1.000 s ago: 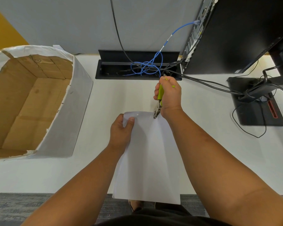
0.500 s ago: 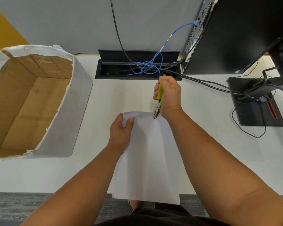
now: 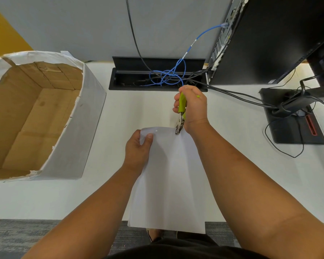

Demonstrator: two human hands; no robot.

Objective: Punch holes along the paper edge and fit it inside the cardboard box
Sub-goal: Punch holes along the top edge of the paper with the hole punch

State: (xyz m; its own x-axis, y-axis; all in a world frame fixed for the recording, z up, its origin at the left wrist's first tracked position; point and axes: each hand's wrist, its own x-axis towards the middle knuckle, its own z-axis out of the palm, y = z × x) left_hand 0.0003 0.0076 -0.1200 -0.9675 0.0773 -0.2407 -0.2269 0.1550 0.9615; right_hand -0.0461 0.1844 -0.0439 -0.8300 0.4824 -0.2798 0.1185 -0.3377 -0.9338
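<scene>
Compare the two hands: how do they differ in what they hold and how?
The left hand pinches the far left corner of the paper, thumb on top; the right hand is curled round the green handles of the hole punch. The left hand sits nearer the person, while the right hand is farther out, past the paper's far edge. Both work on that same far edge.

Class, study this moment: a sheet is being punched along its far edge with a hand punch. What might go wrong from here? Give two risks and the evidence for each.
1. The paper hangs past the desk edge and only the left hand pinches its corner, so it may sag or twist, leaving holes out of line with the first hole.
2. The right hand squeezes the green punch very near the edge; the hole might tear through.
</scene>
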